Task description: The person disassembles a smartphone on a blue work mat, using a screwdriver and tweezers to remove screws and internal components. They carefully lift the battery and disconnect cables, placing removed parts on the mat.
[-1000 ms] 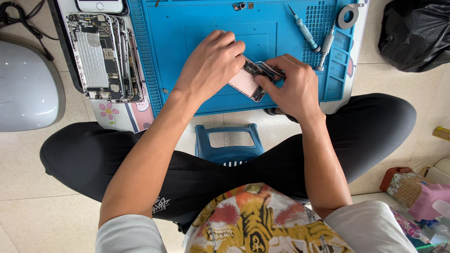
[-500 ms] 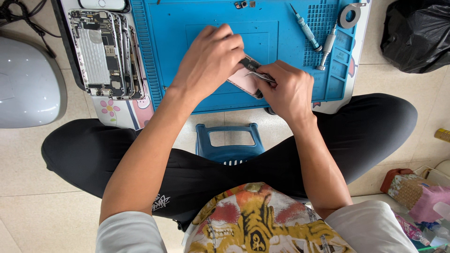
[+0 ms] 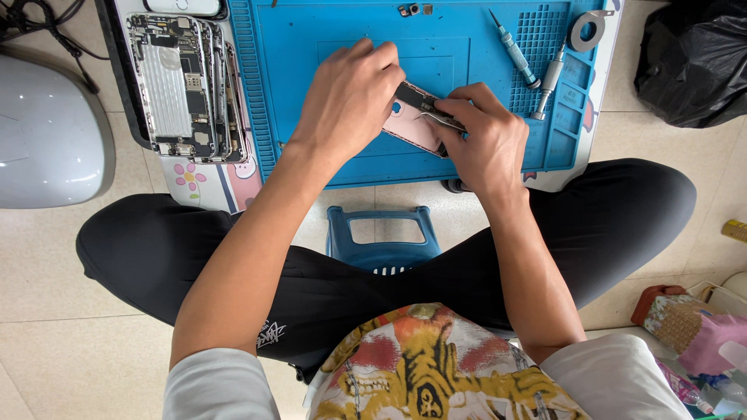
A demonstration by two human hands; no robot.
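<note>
Head view, pink phone (image 3: 414,124) between both hands' fingers (image 3: 373,66), tweezers (image 3: 440,118) on top

On the blue silicone work mat (image 3: 311,93), the pink phone shell (image 3: 412,128) lies between both hands; two screwdrivers (image 3: 529,66) lie to its right, the opened grey phone chassis (image 3: 175,85) left of the mat.

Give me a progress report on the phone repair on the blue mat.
Done: the pink phone shell already lies opened on the blue mat, with small parts set aside at the mat's top edge. In hand: the left hand steadies the shell while the right hand works tweezers into it. Left: the opened phones stacked at the left, and the screwdrivers lie unused.
</note>
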